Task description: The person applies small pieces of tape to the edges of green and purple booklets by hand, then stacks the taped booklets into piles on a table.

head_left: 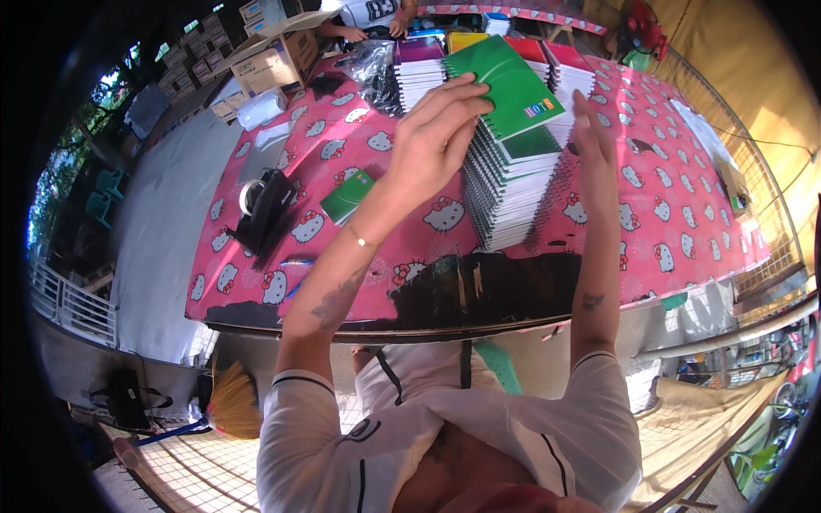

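In front of me a tall stack of spiral notebooks [511, 192] stands on the table, white page edges and dark coils showing. A green-covered spiral notebook [506, 79] lies turned askew at the top of it. My left hand [440, 128] grips this notebook by its left coil edge, fingertips over the cover and the thumb side lower down. To the right of the stack, my right hand [593, 137] is raised with its fingers stretched out, holding nothing. Whether it touches the stack's side I cannot tell. Left of the stack a small green notebook [346, 197] lies flat.
A black tape dispenser [263, 209] and blue pens [297, 263] lie on the pink patterned tablecloth [342, 145]. Behind stand purple notebooks [420, 68], red notebooks [570, 73] and a crumpled plastic bag [375, 77]. An open carton [278, 61] is at far left; another person's hands [376, 32] show beyond.
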